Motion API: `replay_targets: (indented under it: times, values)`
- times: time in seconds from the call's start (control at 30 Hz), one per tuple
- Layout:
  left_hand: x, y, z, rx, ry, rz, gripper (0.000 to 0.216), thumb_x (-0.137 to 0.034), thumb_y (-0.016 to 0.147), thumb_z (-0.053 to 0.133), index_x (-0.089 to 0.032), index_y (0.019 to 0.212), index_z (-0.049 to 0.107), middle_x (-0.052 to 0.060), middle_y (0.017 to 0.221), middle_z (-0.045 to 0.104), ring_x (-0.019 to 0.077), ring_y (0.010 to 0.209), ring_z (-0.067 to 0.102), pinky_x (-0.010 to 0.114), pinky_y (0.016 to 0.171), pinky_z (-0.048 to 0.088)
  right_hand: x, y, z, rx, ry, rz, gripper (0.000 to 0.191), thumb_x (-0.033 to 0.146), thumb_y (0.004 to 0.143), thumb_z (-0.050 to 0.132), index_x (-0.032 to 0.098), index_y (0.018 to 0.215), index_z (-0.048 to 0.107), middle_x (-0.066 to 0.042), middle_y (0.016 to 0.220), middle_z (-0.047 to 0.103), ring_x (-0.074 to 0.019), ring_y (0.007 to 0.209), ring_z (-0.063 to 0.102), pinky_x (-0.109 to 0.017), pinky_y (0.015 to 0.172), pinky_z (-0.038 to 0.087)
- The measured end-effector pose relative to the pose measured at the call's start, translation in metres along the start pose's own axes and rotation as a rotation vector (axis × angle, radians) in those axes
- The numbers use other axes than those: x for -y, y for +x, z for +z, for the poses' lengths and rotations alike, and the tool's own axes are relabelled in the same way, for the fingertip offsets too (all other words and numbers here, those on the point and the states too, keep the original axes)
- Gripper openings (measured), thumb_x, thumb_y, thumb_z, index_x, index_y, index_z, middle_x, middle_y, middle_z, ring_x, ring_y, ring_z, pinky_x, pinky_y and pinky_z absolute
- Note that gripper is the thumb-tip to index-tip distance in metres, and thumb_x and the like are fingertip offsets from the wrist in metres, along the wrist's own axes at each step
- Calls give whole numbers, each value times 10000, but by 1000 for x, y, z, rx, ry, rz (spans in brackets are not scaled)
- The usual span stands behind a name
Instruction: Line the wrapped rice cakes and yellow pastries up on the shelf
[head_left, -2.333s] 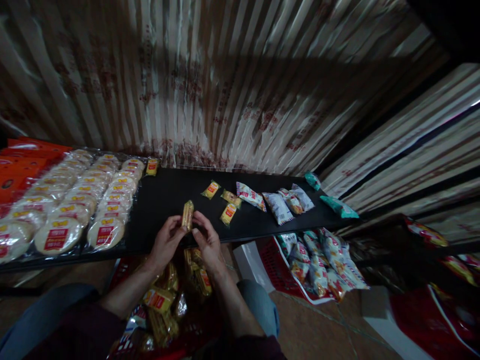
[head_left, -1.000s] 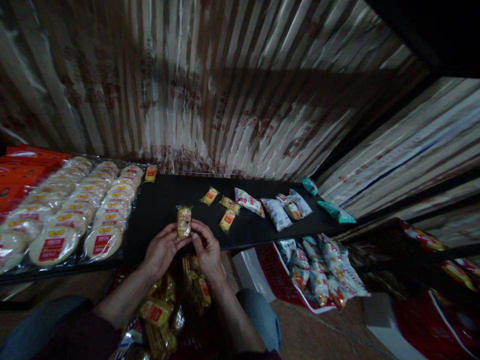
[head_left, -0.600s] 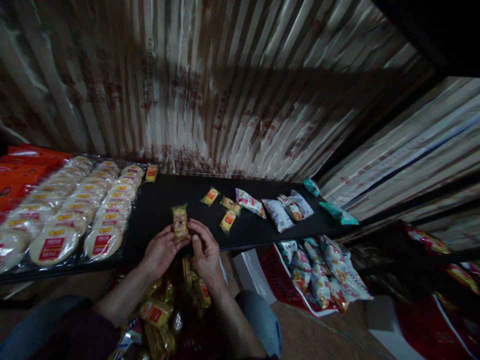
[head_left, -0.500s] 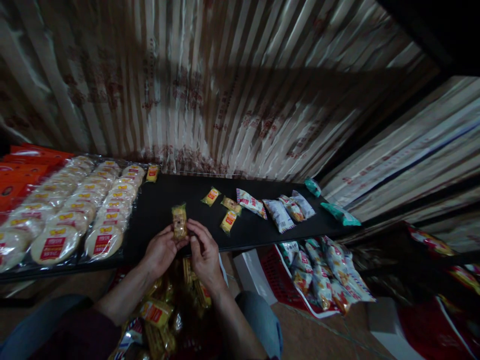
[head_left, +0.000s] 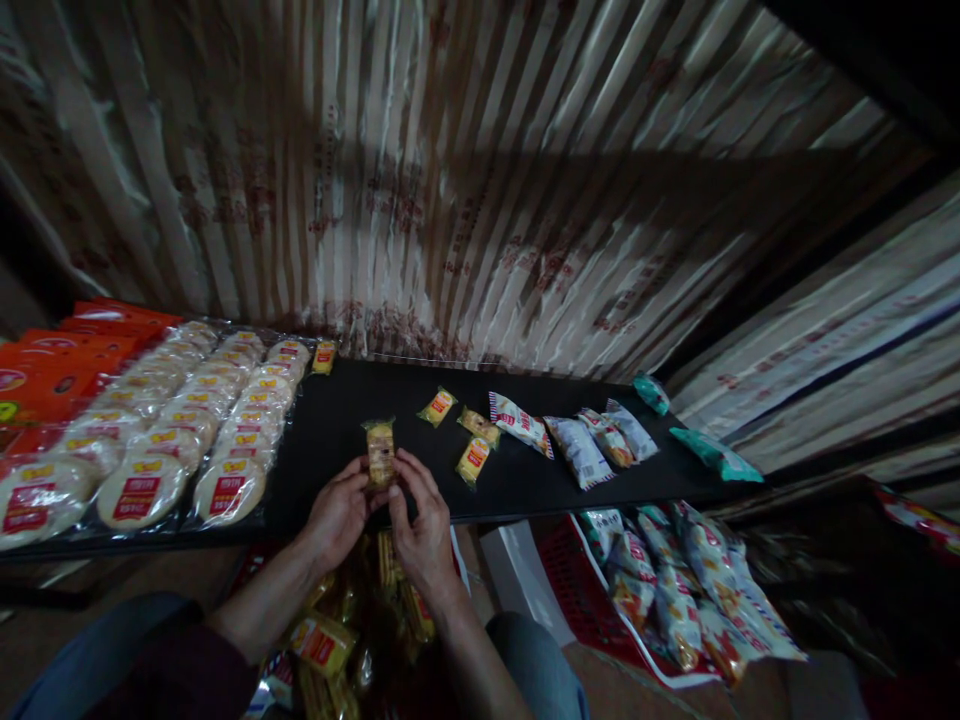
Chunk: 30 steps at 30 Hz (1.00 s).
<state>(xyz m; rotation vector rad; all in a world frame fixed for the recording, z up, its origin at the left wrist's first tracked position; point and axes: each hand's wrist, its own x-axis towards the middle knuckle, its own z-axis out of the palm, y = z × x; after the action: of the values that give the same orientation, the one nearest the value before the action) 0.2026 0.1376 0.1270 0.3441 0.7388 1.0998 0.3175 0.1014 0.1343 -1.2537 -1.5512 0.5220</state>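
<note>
Taking the hands as the clock's centre and the far wall as twelve, glossy orange plastic bags (head_left: 64, 385) lie between nine and ten o'clock on the black flat shelf (head_left: 319, 430), beside overlapping rows of round white crackers in clear film (head_left: 202, 410). One small yellow rectangular packet (head_left: 324, 357) sits at eleven. The left hand (head_left: 335, 515) is clamped on the lower part of a gold oblong clear-wrapped biscuit packet (head_left: 380, 450), held at the shelf's near edge, above yellow plastic packets (head_left: 326, 645) at six. The right hand (head_left: 424, 520) has fingertips at its right edge; I cannot tell whether they grip. Three yellow packets lie around two, white printed pouches (head_left: 577, 452) toward three, and a red plastic basket (head_left: 562, 570) of pouches between three and four.
</note>
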Motion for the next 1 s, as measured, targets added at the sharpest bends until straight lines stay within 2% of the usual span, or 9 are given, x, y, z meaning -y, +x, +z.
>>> replay_targets:
  times: [0.2, 0.33, 0.47, 0.6, 0.83, 1.0]
  values:
    - [-1, 0, -2, 60, 31, 45, 183, -150, 707, 623, -160, 890, 623, 48, 935, 679, 157, 837, 642, 265, 722, 510, -6, 0, 2, -12, 34, 49, 295, 274, 869, 520, 230, 1144, 618, -85, 1219, 603, -216, 1170, 527, -399, 1023, 408]
    - [-1, -2, -2, 64, 107, 145, 186, -226, 691, 665, -163, 861, 622, 45, 893, 675, 167, 856, 625, 276, 758, 486, -5, 1, 6, 4, 117, 132, 317, 308, 865, 529, 215, 1159, 600, -89, 1238, 594, -218, 1168, 533, -389, 1017, 415]
    - [-2, -3, -1, -28, 253, 278, 211, -267, 651, 701, -163, 819, 627, 37, 843, 666, 170, 841, 609, 275, 772, 465, -3, 3, 14, 36, 271, 220, 361, 353, 866, 524, 211, 1194, 572, -85, 1235, 601, -218, 1131, 567, -363, 958, 472]
    - [-5, -2, -3, -123, 404, 387, 222, -283, 644, 704, -182, 822, 619, 27, 848, 661, 167, 832, 601, 267, 762, 453, -4, 7, 22, 22, 373, 270, 339, 379, 856, 538, 214, 1147, 591, -62, 1126, 659, -197, 1004, 630, -338, 892, 513]
    - [-7, 8, -13, -213, 628, 565, 194, -268, 660, 689, -206, 830, 616, 24, 868, 632, 170, 805, 580, 279, 773, 434, -13, 15, 39, -5, 432, 377, 351, 437, 818, 575, 200, 1073, 614, -57, 1094, 669, -195, 996, 622, -315, 893, 491]
    - [-12, 11, -15, -289, 786, 698, 183, -259, 688, 670, -226, 866, 644, 39, 907, 596, 198, 828, 548, 295, 762, 427, -13, 25, 48, -10, 500, 458, 342, 459, 796, 585, 188, 999, 636, -39, 970, 694, -168, 859, 638, -276, 793, 507]
